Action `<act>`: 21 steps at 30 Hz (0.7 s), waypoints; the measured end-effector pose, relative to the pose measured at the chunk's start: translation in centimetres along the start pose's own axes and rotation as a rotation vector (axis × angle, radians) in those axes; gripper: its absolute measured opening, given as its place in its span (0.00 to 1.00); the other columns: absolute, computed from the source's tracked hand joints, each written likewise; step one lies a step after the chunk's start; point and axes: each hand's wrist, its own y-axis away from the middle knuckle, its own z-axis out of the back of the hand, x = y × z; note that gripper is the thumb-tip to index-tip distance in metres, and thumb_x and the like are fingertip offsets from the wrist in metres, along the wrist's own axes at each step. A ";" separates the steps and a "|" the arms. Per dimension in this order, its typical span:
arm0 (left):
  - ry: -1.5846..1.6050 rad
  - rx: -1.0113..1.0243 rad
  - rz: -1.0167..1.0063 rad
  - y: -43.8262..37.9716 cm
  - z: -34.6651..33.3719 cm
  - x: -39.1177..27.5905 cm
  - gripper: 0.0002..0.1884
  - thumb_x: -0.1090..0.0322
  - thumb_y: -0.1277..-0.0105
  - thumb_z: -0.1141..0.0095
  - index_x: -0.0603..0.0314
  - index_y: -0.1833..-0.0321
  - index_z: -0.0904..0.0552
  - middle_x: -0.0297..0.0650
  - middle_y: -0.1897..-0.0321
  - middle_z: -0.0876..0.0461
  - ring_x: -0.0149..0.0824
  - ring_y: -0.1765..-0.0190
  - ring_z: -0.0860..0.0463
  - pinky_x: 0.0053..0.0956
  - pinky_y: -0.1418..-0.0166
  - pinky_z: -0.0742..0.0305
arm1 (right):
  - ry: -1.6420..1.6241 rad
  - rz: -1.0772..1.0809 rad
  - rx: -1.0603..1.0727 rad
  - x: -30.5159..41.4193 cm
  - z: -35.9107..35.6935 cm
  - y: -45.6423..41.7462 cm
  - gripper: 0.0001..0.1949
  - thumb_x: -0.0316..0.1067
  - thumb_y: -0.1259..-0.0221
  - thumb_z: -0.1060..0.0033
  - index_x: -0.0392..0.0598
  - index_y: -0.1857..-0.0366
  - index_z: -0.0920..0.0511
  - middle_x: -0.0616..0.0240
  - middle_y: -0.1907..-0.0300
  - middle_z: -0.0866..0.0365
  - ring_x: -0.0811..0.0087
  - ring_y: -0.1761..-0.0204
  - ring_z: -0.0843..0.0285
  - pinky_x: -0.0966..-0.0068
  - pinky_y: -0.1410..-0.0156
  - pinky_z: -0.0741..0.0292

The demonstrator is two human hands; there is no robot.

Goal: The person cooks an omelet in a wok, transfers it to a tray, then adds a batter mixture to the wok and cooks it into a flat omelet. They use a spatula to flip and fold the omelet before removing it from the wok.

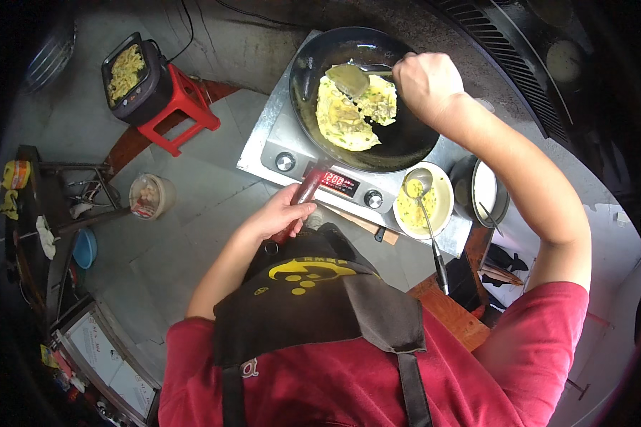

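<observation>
A dark wok rests on a silver induction cooker with a red lit display and two knobs. Its reddish-brown handle points toward me, and my left hand is wrapped around it. Inside lies a yellow omelette with green flecks, split partway into two portions. My right hand grips a turner over the wok's far side. The turner's blade covers the upper edge of the egg; whether it touches the egg I cannot tell.
Right of the cooker stand a cream bowl of egg mixture with a ladle, and a dark pot of white contents. A knife shows below the cooker. At left, a red stool carries a small electric cooker holding cooked egg.
</observation>
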 end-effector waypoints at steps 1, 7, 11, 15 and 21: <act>-0.001 0.000 0.000 -0.1 0.0 0.0 0.14 0.66 0.32 0.44 0.61 0.49 0.31 0.32 0.73 0.29 0.23 0.81 0.27 0.18 0.80 0.30 | 0.012 0.015 0.004 0.4 -0.2 0.2 0.09 0.32 0.43 0.49 0.52 0.73 0.15 0.61 0.70 0.14 0.64 0.64 0.14 0.70 0.62 0.20; -0.001 0.003 0.025 -0.1 0.1 -0.2 0.15 0.65 0.33 0.43 0.61 0.48 0.31 0.32 0.73 0.29 0.23 0.81 0.27 0.19 0.80 0.30 | -0.062 0.023 0.022 0.7 1.3 1.1 0.09 0.32 0.45 0.48 0.51 0.74 0.15 0.59 0.71 0.15 0.63 0.65 0.14 0.68 0.61 0.19; -0.001 -0.007 0.028 -0.1 0.3 -0.1 0.15 0.65 0.33 0.43 0.61 0.48 0.31 0.32 0.74 0.29 0.23 0.81 0.27 0.19 0.80 0.30 | -0.069 -0.141 0.052 -2.2 2.1 2.6 0.08 0.31 0.45 0.49 0.49 0.72 0.16 0.57 0.69 0.15 0.61 0.63 0.14 0.65 0.58 0.19; -0.007 0.004 0.032 0.0 0.2 -0.5 0.15 0.65 0.32 0.43 0.61 0.48 0.31 0.31 0.74 0.29 0.23 0.81 0.27 0.19 0.80 0.30 | 0.054 -0.309 0.334 -5.7 1.4 5.1 0.09 0.31 0.41 0.50 0.48 0.65 0.16 0.58 0.61 0.14 0.61 0.56 0.15 0.66 0.52 0.20; -0.014 -0.006 0.042 0.1 0.0 -0.6 0.16 0.64 0.32 0.43 0.61 0.47 0.30 0.31 0.74 0.29 0.23 0.81 0.27 0.19 0.80 0.30 | -0.131 -0.447 0.579 -7.5 -1.7 7.0 0.12 0.32 0.39 0.53 0.42 0.58 0.18 0.52 0.54 0.16 0.56 0.48 0.18 0.66 0.45 0.22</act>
